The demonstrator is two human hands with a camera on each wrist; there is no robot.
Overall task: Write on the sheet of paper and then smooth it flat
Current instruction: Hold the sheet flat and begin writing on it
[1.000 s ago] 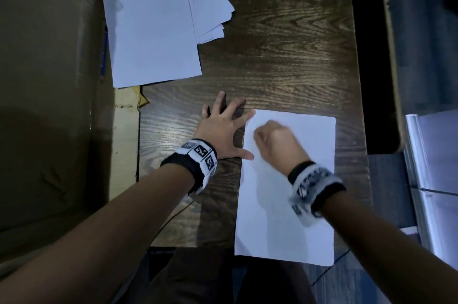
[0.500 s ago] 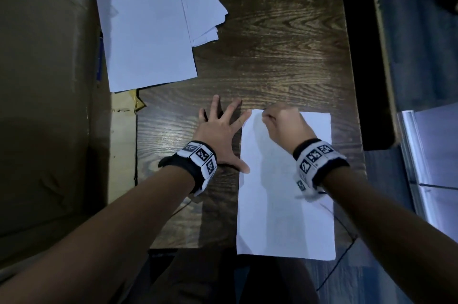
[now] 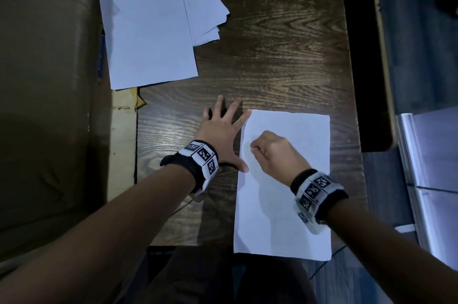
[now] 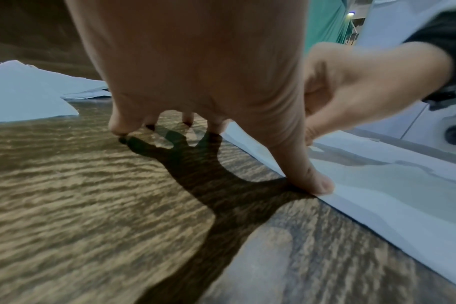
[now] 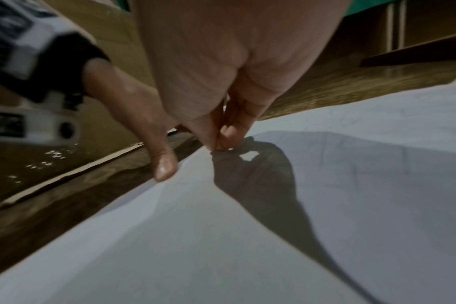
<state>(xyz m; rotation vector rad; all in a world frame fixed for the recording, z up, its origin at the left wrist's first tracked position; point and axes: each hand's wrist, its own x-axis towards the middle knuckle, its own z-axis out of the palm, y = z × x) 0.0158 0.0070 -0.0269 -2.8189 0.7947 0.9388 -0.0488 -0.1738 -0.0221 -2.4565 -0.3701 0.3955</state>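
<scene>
Pinched fingertips of the right hand [image 3: 270, 152] bear down on the sheet of paper [image 3: 297, 217] near its left edge; whatever writing tool they hold is too small to make out. Spread flat on the wooden table [image 3: 272, 43], the left hand [image 3: 220, 135] pins that edge with thumb and forefinger, holding nothing. The sheet lies at the table's near edge, well apart from the stack of loose paper [image 3: 148, 31]. It looks light, limp and prone to sliding and creasing, so flat palms pressing outward should suit smoothing. Compared with half a second ago, the right hand has dropped from the top margin toward the left side.
</scene>
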